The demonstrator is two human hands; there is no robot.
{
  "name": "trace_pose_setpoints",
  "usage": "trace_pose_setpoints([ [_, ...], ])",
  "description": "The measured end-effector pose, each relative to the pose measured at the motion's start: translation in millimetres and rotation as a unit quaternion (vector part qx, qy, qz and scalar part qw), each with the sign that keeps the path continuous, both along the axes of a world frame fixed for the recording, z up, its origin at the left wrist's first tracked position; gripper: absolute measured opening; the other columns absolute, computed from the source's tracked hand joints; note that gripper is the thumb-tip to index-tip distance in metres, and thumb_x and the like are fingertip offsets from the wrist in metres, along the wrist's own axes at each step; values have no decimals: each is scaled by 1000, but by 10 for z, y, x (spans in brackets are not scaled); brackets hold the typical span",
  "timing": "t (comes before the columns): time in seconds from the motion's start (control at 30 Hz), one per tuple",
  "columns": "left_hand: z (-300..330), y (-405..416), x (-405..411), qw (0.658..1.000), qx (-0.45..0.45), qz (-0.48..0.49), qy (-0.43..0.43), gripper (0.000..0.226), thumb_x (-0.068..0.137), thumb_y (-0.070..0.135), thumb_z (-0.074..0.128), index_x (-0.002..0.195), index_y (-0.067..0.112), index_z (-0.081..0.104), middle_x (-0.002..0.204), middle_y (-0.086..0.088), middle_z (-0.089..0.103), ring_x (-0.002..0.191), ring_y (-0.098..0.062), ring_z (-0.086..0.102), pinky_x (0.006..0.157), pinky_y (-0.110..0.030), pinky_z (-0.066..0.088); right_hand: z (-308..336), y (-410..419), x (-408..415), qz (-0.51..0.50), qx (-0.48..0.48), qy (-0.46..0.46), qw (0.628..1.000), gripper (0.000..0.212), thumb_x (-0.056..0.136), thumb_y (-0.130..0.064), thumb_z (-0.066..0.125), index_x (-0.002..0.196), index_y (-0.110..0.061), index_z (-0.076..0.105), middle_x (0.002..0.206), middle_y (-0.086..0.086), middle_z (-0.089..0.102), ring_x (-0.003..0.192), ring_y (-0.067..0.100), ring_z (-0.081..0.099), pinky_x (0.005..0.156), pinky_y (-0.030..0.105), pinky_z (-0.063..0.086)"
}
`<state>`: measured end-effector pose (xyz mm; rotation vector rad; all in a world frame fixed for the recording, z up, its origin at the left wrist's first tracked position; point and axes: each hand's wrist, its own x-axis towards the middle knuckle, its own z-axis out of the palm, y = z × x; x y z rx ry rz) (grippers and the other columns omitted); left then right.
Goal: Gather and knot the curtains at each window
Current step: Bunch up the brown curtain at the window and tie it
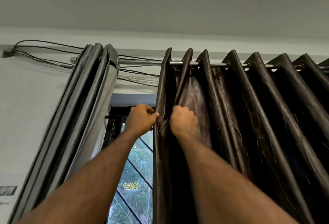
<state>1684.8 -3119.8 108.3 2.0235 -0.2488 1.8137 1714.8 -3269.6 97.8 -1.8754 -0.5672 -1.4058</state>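
A dark brown satin curtain (249, 117) hangs in deep folds from a metal rod (142, 62) and covers the right part of the window. My left hand (141, 118) pinches its leading left edge high up, a little below the rod. My right hand (184, 119) grips the fold just to the right of that edge at the same height. A grey curtain (85, 108) hangs bunched at the rod's left end. Between the two curtains the window (137, 170) shows, with black diagonal bars and greenery outside.
Black cords (44, 49) run along the wall from a hook (7, 54) at the upper left and pass behind the rod. The ceiling is close above. A white wall lies to the left, with a dark print (8, 191) at its lower edge.
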Motion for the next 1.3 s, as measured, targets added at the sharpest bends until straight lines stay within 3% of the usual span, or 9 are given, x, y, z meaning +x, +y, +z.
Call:
trace_pose_setpoints([
  [0.1, 103, -97, -10, 998, -51, -5, -47, 20, 80, 29, 67, 73, 11, 73, 60, -7, 69, 61, -27, 71, 58, -48, 62, 138, 259, -92, 102, -69, -40, 992, 19, 97, -21, 54, 102, -10, 69, 109, 18, 69, 106, 40, 63, 80, 40, 49],
  [0.23, 128, -243, 11, 999, -44, -8, -18, 24, 85, 30, 77, 73, 10, 72, 61, -9, 69, 56, -26, 71, 43, -34, 56, 103, -7, 53, 119, -66, -20, 991, 18, 98, -27, 55, 104, -14, 67, 108, 13, 67, 99, 36, 64, 78, 38, 51],
  [0.47, 106, -450, 143, 997, 4, 79, -9, 25, 78, 22, 76, 63, 8, 61, 56, -5, 58, 61, -25, 60, 58, -31, 44, 311, -465, 251, 116, 27, 50, 992, 42, 90, -36, 67, 123, -14, 56, 122, 9, 61, 113, 32, 61, 85, 40, 52],
  [0.7, 121, -85, 27, 994, -1, 107, -7, 19, 76, 25, 73, 68, 9, 67, 61, -7, 64, 63, -27, 63, 64, -41, 56, 478, -181, 210, 80, 6, 68, 994, 24, 99, -17, 57, 121, -10, 65, 115, 10, 63, 107, 30, 62, 86, 39, 56],
  [0.8, 140, 99, -26, 996, -11, 84, -16, 14, 73, 18, 66, 69, 6, 70, 59, -11, 65, 57, -26, 60, 61, -45, 54, 617, 378, -51, 173, -77, 35, 981, 31, 95, -16, 56, 124, -11, 67, 131, 17, 63, 124, 37, 58, 98, 38, 50],
  [0.93, 174, 353, -60, 997, -18, 67, -17, 11, 79, 8, 65, 70, 2, 70, 65, -19, 66, 58, -23, 59, 58, -43, 51, 749, 613, -133, 175, -150, 20, 973, 26, 92, -12, 57, 115, -8, 68, 125, 20, 63, 119, 37, 59, 94, 35, 50],
  [1.1, 11, 160, 128, 997, -42, 43, -38, 46, 90, 29, 72, 54, 6, 55, 48, -10, 49, 48, -17, 43, 55, -32, 35, 397, 347, 208, 191, -62, -29, 979, 38, 99, -45, 52, 103, -14, 74, 108, 17, 70, 102, 35, 66, 88, 39, 52],
  [1.23, -114, -260, 228, 993, -62, 81, -52, 53, 79, 61, 74, 56, 17, 56, 56, 0, 54, 59, -17, 48, 57, -33, 37, 250, -127, 411, 37, 81, -163, 983, 32, 95, -46, 57, 106, -18, 69, 110, 6, 63, 101, 27, 63, 82, 41, 54],
  [1.3, -132, -342, 284, 993, -62, 100, -27, 38, 79, 51, 78, 73, 15, 67, 72, -3, 63, 74, -21, 54, 66, -34, 46, 251, -407, 559, -92, 103, -155, 978, 48, 88, -48, 68, 125, -19, 56, 128, 8, 53, 117, 28, 54, 92, 45, 49],
])
